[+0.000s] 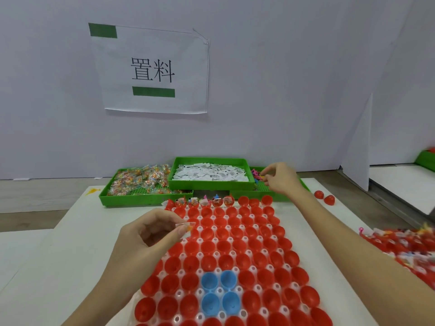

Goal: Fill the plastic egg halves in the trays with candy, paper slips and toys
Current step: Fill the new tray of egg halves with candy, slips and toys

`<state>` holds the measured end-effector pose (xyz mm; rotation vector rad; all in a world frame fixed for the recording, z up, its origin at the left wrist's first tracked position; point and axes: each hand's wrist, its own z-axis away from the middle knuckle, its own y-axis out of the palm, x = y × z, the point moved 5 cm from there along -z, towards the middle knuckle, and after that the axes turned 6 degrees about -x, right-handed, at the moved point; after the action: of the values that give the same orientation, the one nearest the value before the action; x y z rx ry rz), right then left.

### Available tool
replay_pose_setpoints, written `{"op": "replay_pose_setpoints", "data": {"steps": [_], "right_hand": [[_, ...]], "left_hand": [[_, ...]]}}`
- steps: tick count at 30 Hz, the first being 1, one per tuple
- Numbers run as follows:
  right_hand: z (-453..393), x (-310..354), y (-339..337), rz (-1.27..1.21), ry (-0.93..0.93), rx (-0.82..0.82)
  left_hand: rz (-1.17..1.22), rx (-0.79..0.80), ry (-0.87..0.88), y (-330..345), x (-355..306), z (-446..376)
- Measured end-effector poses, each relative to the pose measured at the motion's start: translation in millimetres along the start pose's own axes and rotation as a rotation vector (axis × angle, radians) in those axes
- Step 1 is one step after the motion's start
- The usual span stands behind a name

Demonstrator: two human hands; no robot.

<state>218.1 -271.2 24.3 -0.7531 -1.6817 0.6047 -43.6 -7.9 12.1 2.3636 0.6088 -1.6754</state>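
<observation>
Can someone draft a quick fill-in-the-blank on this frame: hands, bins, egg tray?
1. The left hand pinches a small clear ____ of candy above the egg tray.
2. The middle green bin holds white paper ____.
3. Among the red egg halves, four near the tray's front are ____.
4. The right hand reaches into the bin on the ____, where the toys lie.

Missing words: packet; slips; blue; right

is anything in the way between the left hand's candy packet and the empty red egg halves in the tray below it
Nothing visible blocks it. The left hand pinches a small clear candy packet above the open red plastic egg halves in the clear tray. The right hand is far off, reaching into the green toy bin behind.
</observation>
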Motion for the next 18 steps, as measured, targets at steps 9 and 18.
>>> {"op": "replay_pose_setpoints", "data": {"steps": [9,18], "right_hand": [[-26.3,-2.4,41.0,0.221,-0.133,0.116],[-25.9,-13.5,24.5,0.035,-0.055,-0.023]], "left_hand": [[-0.011,0.010,0.013,-1.7,-3.2,-1.8],[0.006,0.032,0.012,1.6,-9.9,2.0]]}}
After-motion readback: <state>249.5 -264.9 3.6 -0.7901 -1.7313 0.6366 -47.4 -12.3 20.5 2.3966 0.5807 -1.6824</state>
